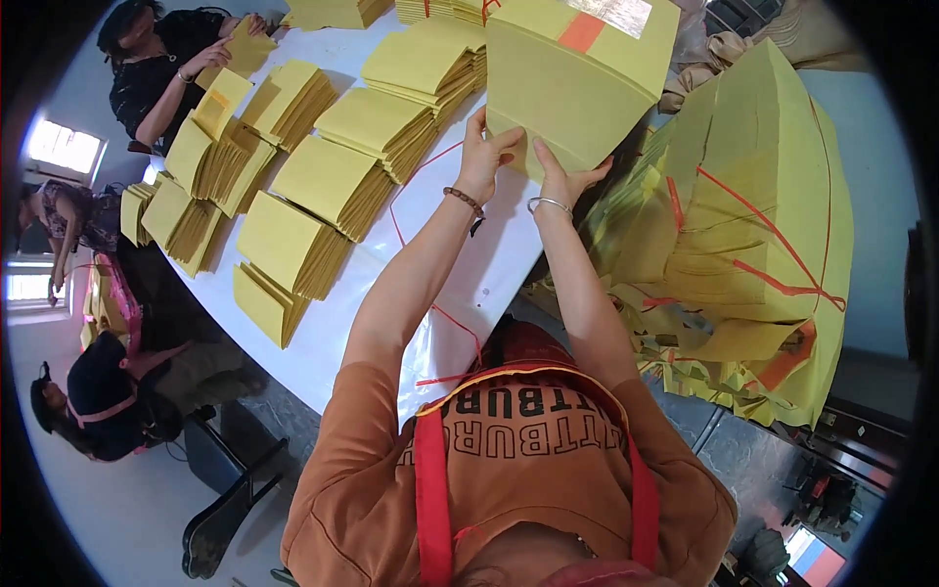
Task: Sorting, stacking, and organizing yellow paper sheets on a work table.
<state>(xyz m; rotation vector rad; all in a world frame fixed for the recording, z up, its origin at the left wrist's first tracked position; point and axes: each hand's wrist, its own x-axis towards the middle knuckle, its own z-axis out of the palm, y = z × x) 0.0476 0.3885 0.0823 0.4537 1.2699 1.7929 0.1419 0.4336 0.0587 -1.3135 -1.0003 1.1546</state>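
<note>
In both of my hands is a large yellow card folder (pixel 572 98) at the table's right edge, with an orange strip and a pale patch on its far panel. My left hand (pixel 485 161) is closed on its near left corner, thumb on top. My right hand (pixel 564 181) grips the near edge just beside, thumb on the face and the other fingers partly hidden beneath. A thin red string (pixel 394 217) lies loose on the white table (pixel 469 254) under my left forearm. Left of it, stacks of folded yellow card (pixel 333 174) lie in slanting rows.
On my right stands a big bundle of yellow card (pixel 743 245) tied with red string. Across the table a person in black (pixel 161 68) handles yellow card. Two more people are at the left, near a black chair (pixel 220 479).
</note>
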